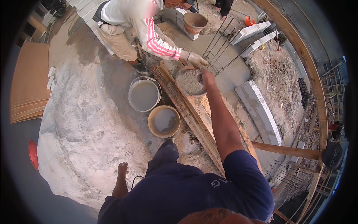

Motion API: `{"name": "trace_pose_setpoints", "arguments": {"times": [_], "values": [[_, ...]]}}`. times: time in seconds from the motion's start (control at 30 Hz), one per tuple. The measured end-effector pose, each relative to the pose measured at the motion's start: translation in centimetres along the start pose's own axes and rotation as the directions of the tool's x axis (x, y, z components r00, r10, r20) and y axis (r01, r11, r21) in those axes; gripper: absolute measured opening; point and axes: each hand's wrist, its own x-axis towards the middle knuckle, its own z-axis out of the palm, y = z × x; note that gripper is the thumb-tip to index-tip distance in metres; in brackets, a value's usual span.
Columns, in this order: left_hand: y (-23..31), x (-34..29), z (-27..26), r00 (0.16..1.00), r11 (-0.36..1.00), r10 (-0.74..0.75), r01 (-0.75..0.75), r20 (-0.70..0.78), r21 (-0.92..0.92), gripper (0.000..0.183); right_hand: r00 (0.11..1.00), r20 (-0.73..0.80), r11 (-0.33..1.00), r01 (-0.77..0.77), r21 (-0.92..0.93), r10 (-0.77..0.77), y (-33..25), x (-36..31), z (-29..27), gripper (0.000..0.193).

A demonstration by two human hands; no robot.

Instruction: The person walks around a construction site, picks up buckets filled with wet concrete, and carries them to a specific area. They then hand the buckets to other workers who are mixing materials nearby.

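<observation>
Out in front of me, my right hand [207,77] grips the right rim of a round basin [180,89] filled with grey wet mortar [189,81]. A co-worker's gloved hand [197,60] reaches to the basin's far rim, right beside mine. My left hand [122,168] hangs low at my side over the pale sheet [82,130], its fingers loosely apart with nothing seen in them. A white bucket [158,91] of grey liquid and a tan bucket [151,118] with watery grey contents stand left of the basin.
Wooden planks [186,112] run diagonally below the basin. Steel rebar [223,44] sticks up beyond it. White blocks [257,108] stand at the right, before a rubble heap [276,74]. The co-worker [119,18] bends in from the far left. Another basin [195,23] sits farther back.
</observation>
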Motion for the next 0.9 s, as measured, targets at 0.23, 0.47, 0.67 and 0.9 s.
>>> {"name": "trace_pose_setpoints", "arguments": {"times": [0.23,0.47,0.67,0.9], "values": [[6.5,1.5,5.5,0.973,0.952,0.190,-0.216,0.133,0.218,0.027,0.984,0.176,0.990,0.011,-0.142,0.014,3.1,-9.8,-4.6,0.032],[33.7,-12.4,23.8,0.527,0.740,0.613,-0.643,0.588,-0.195,0.042,0.955,-0.065,0.895,-0.295,-0.335,0.290,23.8,-28.9,-19.0,0.027],[48.3,-27.8,45.0,-0.096,-0.067,0.987,-0.975,0.127,-0.212,0.084,0.622,-0.448,0.758,-0.601,0.252,0.642,37.1,-51.9,-30.4,0.031],[59.5,-35.4,55.5,0.260,0.195,0.965,-0.638,0.030,-0.745,0.052,0.182,-0.613,0.639,-0.169,0.750,0.769,43.0,-70.8,-26.4,0.051]]}}
